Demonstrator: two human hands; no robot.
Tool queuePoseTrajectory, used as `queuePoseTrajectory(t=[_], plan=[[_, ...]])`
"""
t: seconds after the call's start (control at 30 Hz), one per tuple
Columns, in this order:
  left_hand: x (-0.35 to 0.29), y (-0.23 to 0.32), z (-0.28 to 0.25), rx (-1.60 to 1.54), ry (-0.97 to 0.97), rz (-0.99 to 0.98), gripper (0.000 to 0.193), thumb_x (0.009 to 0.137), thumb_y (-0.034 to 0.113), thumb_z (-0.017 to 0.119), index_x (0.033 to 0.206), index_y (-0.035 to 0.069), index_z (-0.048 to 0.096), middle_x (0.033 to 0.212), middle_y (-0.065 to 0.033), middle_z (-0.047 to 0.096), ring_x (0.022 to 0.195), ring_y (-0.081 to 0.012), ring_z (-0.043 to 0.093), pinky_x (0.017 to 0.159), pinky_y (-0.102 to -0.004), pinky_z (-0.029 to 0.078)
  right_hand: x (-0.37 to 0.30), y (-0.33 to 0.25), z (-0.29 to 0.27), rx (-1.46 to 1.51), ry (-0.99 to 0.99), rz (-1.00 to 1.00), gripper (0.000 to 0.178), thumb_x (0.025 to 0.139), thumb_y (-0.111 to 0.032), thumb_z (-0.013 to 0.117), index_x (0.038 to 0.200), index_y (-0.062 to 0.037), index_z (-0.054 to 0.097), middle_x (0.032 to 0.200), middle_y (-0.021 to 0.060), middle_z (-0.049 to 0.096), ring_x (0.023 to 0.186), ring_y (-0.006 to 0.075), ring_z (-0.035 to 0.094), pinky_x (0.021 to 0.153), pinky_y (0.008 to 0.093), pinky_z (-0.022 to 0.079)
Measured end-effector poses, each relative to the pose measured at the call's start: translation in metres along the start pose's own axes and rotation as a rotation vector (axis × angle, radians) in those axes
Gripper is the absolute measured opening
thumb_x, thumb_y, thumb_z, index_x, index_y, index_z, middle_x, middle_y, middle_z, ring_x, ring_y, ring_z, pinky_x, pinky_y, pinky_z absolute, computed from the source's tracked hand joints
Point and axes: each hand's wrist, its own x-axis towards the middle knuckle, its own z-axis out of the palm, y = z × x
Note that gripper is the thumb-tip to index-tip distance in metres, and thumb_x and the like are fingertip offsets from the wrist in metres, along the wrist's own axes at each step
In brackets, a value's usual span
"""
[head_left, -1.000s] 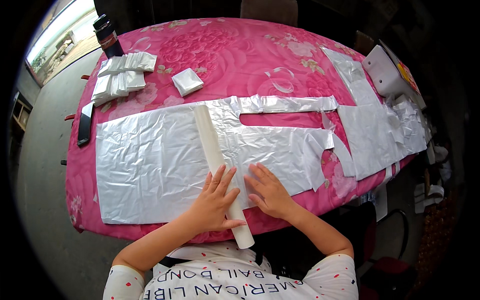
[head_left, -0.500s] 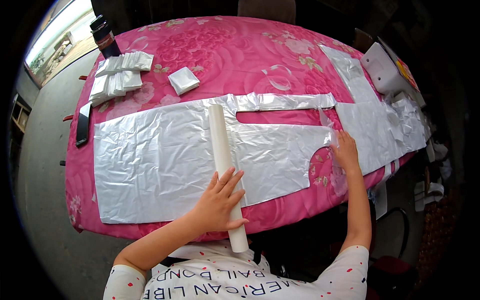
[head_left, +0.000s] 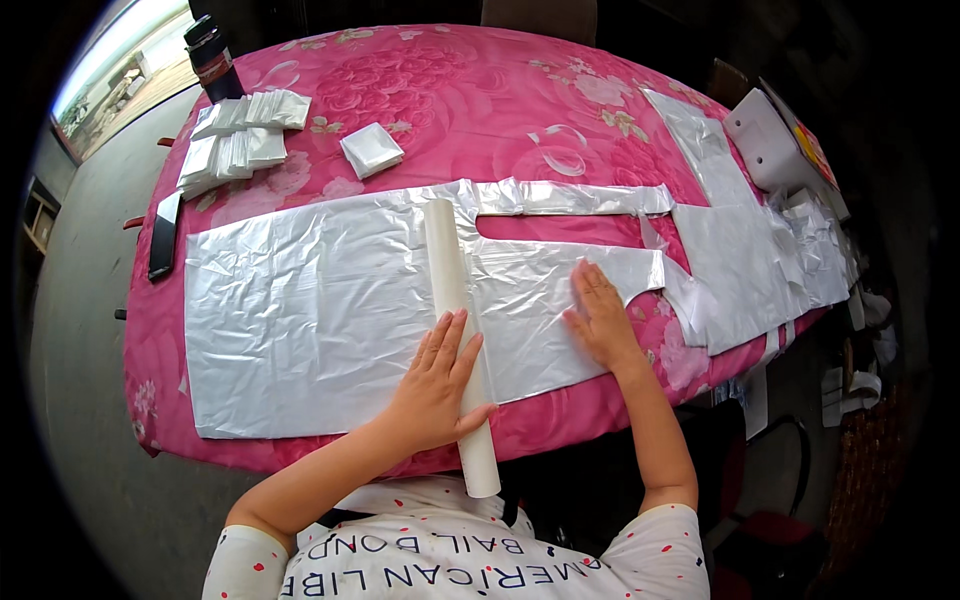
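Note:
A sheet of thin, shiny white plastic film [head_left: 290,320], cut like a disposable apron, lies spread and wrinkled in front of me. Across its middle rests a long white tube [head_left: 443,250], its near end sticking out past the table edge toward my body. My left hand [head_left: 430,385] presses on the near half of this tube, fingers stretched out and thumb along its side. Flat on the film to the right of the tube is my right hand [head_left: 603,318], open, beside the curved cutout.
Pink flowered cloth [head_left: 440,90] covers the table. Folded film packets [head_left: 235,145], a single packet [head_left: 372,150], a dark bottle [head_left: 212,60] and a phone [head_left: 164,238] lie at the left and back. More film [head_left: 740,260] and a white box [head_left: 770,140] are on the right.
My right hand has moved left, from the film's right edge onto its surface near the cutout. My left hand stays on the tube, slightly farther up it.

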Motion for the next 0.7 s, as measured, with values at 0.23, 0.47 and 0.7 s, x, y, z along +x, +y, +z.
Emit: queuePoseTrajectory(t=[0.23,0.47,0.7], plan=[[0.007,0.007,0.006,-0.003,0.037,0.026,0.072,0.077,0.038,0.059,0.129,-0.005,0.036,0.143,-0.0285,0.016,0.134,-0.0422,0.013,0.107,-0.0484,0.019,-0.066,0.142,-0.025,-0.152,0.342,0.406,0.036,0.089,-0.016,0.046,0.119,0.0035,0.052,0.126,0.0218,0.049,0.118,0.0338,0.045,0.101,0.0365,0.034],[0.007,0.01,0.006,0.022,0.042,0.011,0.069,0.076,0.036,0.06,0.127,-0.005,0.039,0.143,-0.0276,0.017,0.134,-0.0415,0.014,0.108,-0.047,0.02,-0.075,0.134,-0.037,-0.154,0.447,0.57,0.018,0.083,-0.011,0.057,0.094,0.0012,0.065,0.109,0.0156,0.062,0.102,0.0285,0.058,0.088,0.0334,0.044],[0.009,0.012,0.007,0.032,0.043,0.009,0.067,0.075,0.036,0.061,0.125,-0.004,0.042,0.143,-0.0266,0.018,0.134,-0.0416,0.015,0.107,-0.0466,0.021,-0.05,0.061,-0.073,-0.121,0.52,0.448,0.011,0.072,-0.007,0.069,0.074,-0.0015,0.06,0.098,0.013,0.065,0.089,0.0273,0.061,0.08,0.0338,0.046]])
